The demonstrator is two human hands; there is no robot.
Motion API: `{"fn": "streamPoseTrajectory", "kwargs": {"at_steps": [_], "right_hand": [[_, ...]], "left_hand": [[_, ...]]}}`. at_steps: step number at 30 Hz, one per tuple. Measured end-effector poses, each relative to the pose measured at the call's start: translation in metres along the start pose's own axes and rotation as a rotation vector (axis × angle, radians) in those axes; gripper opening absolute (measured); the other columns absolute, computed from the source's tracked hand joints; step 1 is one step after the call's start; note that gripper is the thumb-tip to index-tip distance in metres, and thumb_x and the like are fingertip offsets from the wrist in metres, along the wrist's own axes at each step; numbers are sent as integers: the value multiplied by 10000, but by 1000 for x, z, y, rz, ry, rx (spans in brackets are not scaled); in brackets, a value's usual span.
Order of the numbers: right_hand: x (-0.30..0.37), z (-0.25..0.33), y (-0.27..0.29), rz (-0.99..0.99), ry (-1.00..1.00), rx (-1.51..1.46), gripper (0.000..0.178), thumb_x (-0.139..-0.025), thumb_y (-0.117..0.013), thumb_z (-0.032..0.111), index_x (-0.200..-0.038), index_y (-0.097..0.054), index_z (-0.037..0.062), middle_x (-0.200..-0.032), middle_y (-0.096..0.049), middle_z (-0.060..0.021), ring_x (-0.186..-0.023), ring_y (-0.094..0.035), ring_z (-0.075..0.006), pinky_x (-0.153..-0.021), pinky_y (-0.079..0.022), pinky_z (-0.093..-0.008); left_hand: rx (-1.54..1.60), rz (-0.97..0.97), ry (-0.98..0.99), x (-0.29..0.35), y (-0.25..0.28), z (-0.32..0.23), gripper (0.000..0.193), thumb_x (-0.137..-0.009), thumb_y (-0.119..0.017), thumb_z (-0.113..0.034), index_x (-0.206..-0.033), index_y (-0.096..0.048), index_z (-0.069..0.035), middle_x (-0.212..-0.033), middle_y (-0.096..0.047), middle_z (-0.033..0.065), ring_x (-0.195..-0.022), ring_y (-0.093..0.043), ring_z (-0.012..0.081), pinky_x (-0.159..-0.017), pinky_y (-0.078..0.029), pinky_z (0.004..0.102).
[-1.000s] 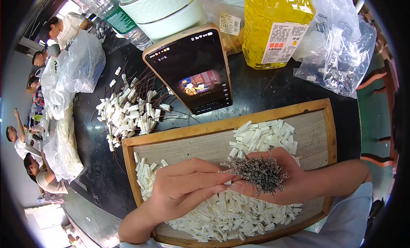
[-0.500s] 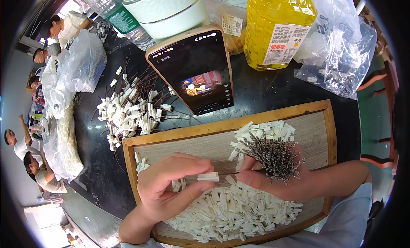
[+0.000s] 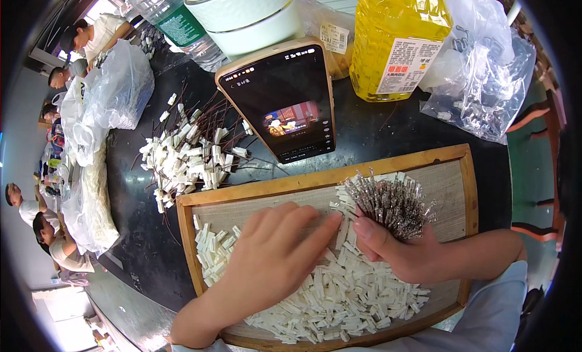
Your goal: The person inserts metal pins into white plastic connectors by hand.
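My right hand (image 3: 403, 252) grips a thick bundle of thin dark wires (image 3: 391, 206) with shiny metal terminals at their upper ends. Palm down over the framed tray (image 3: 273, 189), my left hand (image 3: 273, 249) has its index fingertip close to the right thumb. The other left fingers are bent and the left thumb is hidden, so whatever is pinched there does not show. Many small white plastic connector housings (image 3: 339, 303) lie loose below and around both hands. Beyond the tray's far left corner is a pile of white housings with dark wires attached (image 3: 194, 161).
A phone (image 3: 285, 103) leans against a pale green container (image 3: 248, 18) behind the tray. Nearby stand a clear bottle (image 3: 176, 24), a bottle of yellow liquid (image 3: 397, 46) and a plastic bag (image 3: 476, 79). More bags (image 3: 109, 103) lie at left; several people sit farther off.
My left hand has turned palm down and moved right toward my right hand; the white housing it held is out of sight. The wire bundle has tilted, its terminals now pointing more upward.
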State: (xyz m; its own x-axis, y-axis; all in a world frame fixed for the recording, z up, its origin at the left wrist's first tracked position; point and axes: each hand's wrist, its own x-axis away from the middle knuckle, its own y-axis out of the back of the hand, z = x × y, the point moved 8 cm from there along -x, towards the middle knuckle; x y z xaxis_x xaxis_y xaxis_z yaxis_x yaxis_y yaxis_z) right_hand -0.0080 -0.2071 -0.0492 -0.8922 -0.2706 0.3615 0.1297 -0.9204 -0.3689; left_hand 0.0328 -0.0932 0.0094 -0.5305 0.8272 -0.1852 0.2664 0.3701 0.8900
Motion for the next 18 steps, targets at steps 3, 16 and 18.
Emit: {"fn": "streamPoseTrajectory", "kwargs": {"at_steps": [3,16,18], "right_hand": [[0,1,6,-160,5,-41,128,-898,-584,107,-1000,-571,30,-805,-594,21,-762,-537,-24,-648,-448,-198],[1,10,2,-99,44,131,101,-848,-653,99,-893,-649,9,-794,-661,-16,-754,-583,-40,-656,-480,-209],[1,12,2,-93,44,127,103,-847,-655,102,-894,-649,10,-790,-661,-15,-749,-584,-41,-654,-480,-209]], "left_hand": [[-108,106,-63,-1,-22,0,380,-695,-675,-145,-1061,-616,-61,-965,-537,67,-903,-545,232,-750,-430,355],[4,90,9,8,-20,14,267,-742,-646,-71,-992,-566,-25,-882,-572,71,-797,-565,213,-654,-456,325],[39,76,79,7,-12,14,278,-743,-648,-25,-1007,-564,-14,-896,-577,83,-795,-571,214,-651,-467,324]]}}
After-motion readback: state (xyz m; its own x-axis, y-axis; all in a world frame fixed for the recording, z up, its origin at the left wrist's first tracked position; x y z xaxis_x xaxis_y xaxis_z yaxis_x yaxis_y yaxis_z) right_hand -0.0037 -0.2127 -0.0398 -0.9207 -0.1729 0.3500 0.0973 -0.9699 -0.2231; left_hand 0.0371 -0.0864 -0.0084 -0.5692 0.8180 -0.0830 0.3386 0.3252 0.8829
